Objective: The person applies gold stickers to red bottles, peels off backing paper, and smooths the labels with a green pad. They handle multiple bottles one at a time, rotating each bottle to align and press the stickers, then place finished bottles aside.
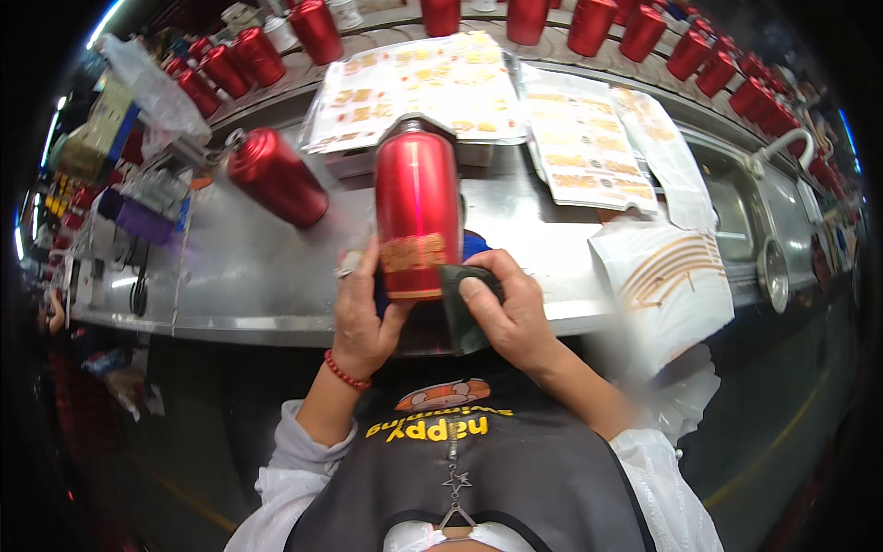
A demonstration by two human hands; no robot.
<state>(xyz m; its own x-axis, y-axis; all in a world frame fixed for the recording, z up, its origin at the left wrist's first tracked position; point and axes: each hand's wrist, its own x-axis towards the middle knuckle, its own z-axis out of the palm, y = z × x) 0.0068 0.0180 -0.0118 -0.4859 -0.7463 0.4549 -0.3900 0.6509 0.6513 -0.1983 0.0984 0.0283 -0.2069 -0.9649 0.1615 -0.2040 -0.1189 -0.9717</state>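
A shiny red metal bottle (417,198) lies in front of me with its neck pointing away, apparently on a support, and gold decal marks show near its base. My left hand (361,313) grips the bottle's lower left side with its fingertips; a ring and a red bead bracelet show on it. Between the thumb and fingers of my right hand (509,308) is a dark green flat pad (467,313), its edge against the bottle's lower right side. Blue material (475,246) peeks out behind that hand. Left of the bottle, another red bottle (276,177) stands on the metal worktop.
Printed decal sheets (418,83) lie beyond the bottle, with another sheet pile (589,138) to the right. A backing sheet (667,276) hangs over the front edge. Several red bottles (529,18) line the conveyor. A sink (731,198) with a tap is at right, a purple object (138,216) at left.
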